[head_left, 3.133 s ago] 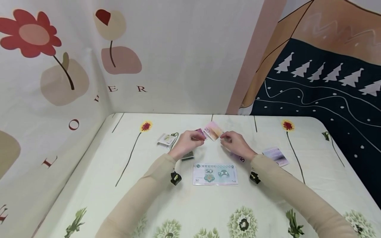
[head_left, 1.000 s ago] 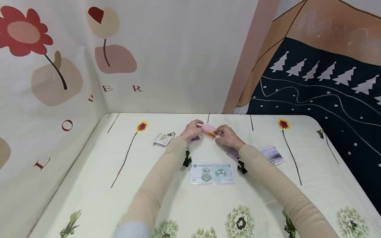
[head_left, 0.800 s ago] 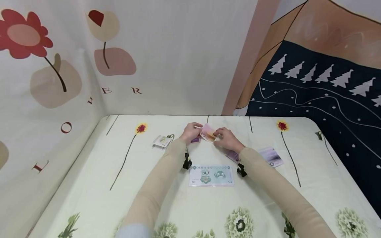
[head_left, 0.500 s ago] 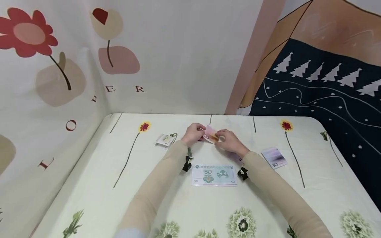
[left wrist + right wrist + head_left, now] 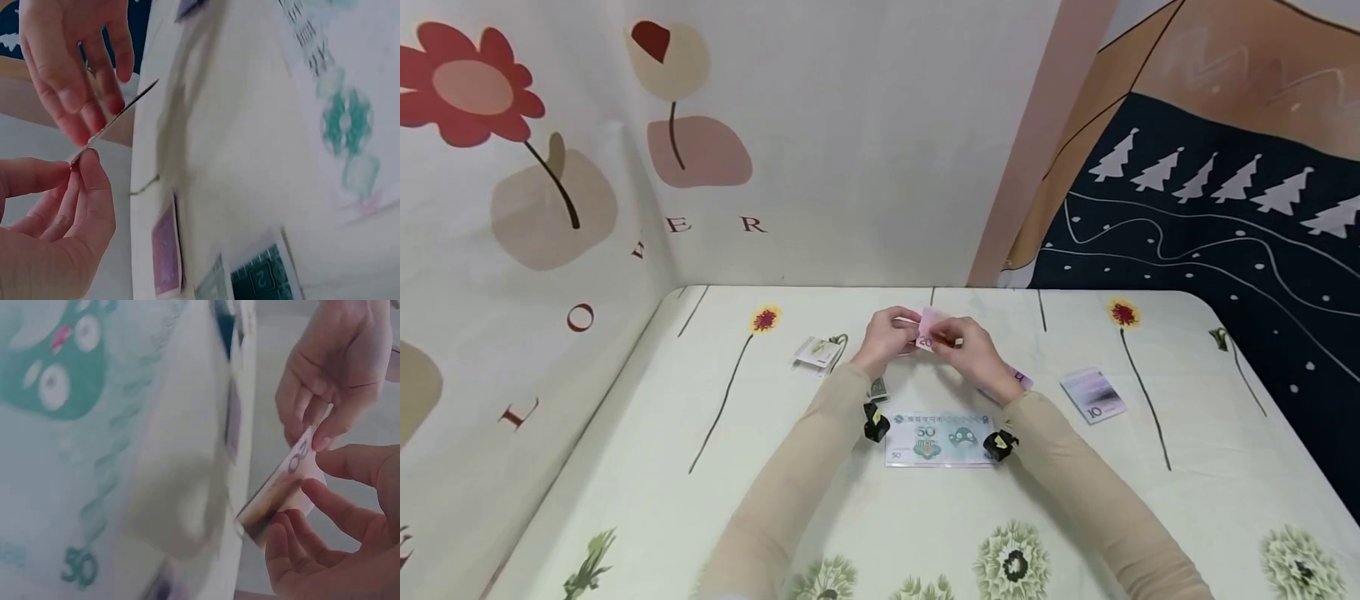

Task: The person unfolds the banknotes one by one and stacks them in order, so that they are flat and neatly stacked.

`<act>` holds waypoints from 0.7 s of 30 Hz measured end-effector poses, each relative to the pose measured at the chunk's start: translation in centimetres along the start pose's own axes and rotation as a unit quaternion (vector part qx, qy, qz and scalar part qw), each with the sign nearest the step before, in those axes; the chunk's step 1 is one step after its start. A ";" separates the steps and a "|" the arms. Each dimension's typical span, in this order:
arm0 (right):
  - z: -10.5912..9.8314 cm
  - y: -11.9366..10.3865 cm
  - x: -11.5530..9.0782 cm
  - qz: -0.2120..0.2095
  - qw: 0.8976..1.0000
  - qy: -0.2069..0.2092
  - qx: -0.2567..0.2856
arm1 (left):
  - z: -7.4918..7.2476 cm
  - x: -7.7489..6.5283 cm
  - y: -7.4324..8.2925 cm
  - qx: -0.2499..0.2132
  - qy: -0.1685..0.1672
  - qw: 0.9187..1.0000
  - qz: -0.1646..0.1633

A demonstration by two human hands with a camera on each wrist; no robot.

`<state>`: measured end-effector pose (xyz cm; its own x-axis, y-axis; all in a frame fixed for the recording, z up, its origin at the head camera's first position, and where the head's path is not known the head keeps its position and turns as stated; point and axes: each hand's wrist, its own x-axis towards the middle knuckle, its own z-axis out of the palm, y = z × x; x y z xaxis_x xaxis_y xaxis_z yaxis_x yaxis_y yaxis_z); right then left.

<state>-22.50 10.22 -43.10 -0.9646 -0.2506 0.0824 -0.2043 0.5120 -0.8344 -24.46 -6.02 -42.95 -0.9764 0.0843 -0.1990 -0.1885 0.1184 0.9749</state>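
Observation:
A small folded pink-and-orange banknote marked 20 (image 5: 929, 318) is held up between both hands. My left hand (image 5: 886, 340) pinches one edge of it between thumb and fingers, as the left wrist view shows. Seen edge-on there, the banknote (image 5: 128, 109) slants upward, clear of the table. My right hand (image 5: 976, 354) lays its fairly straight fingertips against one face of the note. In the right wrist view, those fingers (image 5: 337, 503) touch the printed side. A larger green banknote marked 50 (image 5: 936, 442) lies flat, nearer the body, below the hands.
Right of the hands lies a folded purple note marked 10 (image 5: 1093, 397); another purple note (image 5: 1021, 378) is partly hidden by the right hand. Folded white notes (image 5: 817, 353) lie to the left. A dark green note (image 5: 262, 275) and a pink-purple note (image 5: 166, 253) lie near the left hand.
Both hands first came together at the 20 banknote, the left one now pinching its edge. Since half a second ago, the right hand has shifted left across the note, covering its orange part.

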 end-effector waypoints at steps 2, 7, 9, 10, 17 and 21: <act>0.0 -0.4 -0.1 -0.006 1.000 0.016 0.011 | 0.0 -0.3 0.1 -0.010 -0.006 1.000 0.002; -0.1 -1.1 -0.4 -0.022 0.999 0.043 0.026 | 0.1 -1.0 0.4 -0.015 -0.013 1.000 0.013; -0.1 -1.2 -0.7 -0.027 0.998 0.046 0.027 | 0.1 -1.3 0.4 -0.016 -0.015 1.000 0.019; -0.1 -1.3 -0.8 -0.028 0.998 0.048 0.028 | 0.1 -1.4 0.4 -0.017 -0.017 0.999 0.024; -0.2 -1.3 -1.8 -0.016 0.997 0.071 0.036 | 0.4 -2.0 0.4 -0.021 -0.033 0.997 0.062; -0.1 -1.2 -2.1 -0.018 0.995 0.081 0.047 | 0.3 -2.4 0.3 0.001 -0.040 0.996 0.080</act>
<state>-20.27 10.22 -42.15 -0.9727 -0.1282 0.1934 -0.2300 0.4244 -0.8758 -22.10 -5.87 -42.23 -0.9823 0.1811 -0.0478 -0.0302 0.0987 0.9947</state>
